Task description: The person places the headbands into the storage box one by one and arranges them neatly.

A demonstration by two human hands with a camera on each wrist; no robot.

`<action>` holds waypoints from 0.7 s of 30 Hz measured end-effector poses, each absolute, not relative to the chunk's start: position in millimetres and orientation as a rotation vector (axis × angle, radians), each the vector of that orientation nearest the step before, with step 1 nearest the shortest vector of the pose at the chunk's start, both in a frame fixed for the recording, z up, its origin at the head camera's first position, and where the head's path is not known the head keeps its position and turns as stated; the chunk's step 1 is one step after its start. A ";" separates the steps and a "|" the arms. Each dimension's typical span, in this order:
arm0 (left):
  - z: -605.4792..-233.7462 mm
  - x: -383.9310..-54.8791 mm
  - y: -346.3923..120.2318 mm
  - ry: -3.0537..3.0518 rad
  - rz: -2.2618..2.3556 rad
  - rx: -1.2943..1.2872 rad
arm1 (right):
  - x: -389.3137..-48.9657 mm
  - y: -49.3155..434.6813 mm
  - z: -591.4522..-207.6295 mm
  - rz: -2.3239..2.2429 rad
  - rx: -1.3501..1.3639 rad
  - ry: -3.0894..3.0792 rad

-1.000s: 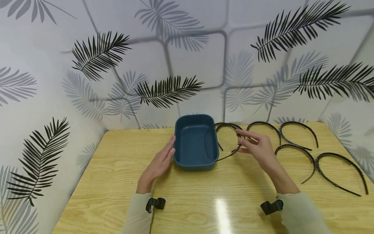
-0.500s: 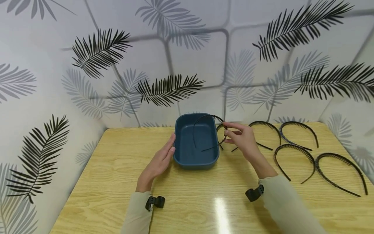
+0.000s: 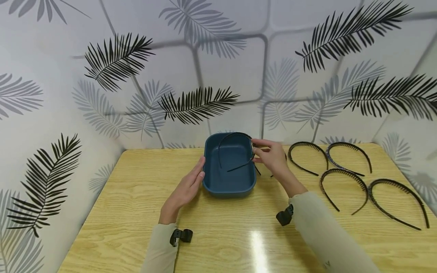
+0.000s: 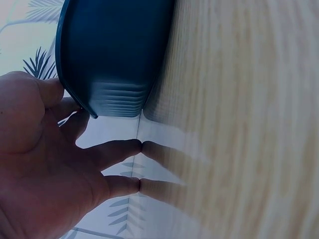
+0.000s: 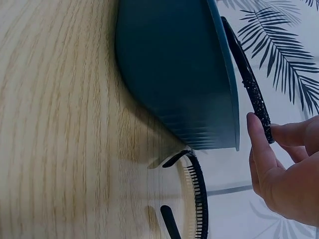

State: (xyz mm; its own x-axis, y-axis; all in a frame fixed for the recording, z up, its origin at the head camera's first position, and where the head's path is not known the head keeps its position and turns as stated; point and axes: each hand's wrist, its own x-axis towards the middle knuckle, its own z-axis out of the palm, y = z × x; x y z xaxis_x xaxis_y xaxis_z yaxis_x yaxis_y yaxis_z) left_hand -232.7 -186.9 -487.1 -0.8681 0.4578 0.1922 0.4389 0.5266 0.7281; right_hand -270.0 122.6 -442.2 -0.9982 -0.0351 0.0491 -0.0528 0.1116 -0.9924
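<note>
My left hand [image 3: 186,189] rests against the left side of a dark blue bin [image 3: 229,194], its fingers extended. In the left wrist view, some fingers of that hand touch the bin's rim [image 4: 59,50] and others reach down to the tabletop. My right hand [image 3: 273,157] pinches a thin black toothed headband [image 3: 235,133] between thumb and fingers, above the bin's opening. Seen from the right wrist, this headband [image 5: 254,92] has a speckled, glittery stretch and hangs just over the rim, tilted. The bin's inner floor shows nothing lying on it.
Another headband [image 5: 202,194] lies on the table right of the bin, mostly hidden by my right hand in the head view. Several more black headbands [image 3: 345,170] lie farther right, one with a bluish band [image 3: 328,155]. A leaf-patterned wall [image 3: 232,68] stands behind the wooden table [image 3: 136,182].
My right hand has carried the pinched headband leftward, from beside the bin's right rim to over its opening. The left hand and the bin have stayed in place.
</note>
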 end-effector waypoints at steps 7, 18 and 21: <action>-488.5 -233.2 -187.5 2.719 1.297 0.803 | -276.6 112.7 -442.3 2.053 0.079 -2.383; -486.0 -231.6 -187.8 2.693 1.313 0.821 | -282.4 95.4 -435.4 1.805 0.059 -2.543; -486.0 -232.2 -188.5 2.690 1.313 0.826 | -284.3 91.3 -434.2 1.721 0.069 -2.584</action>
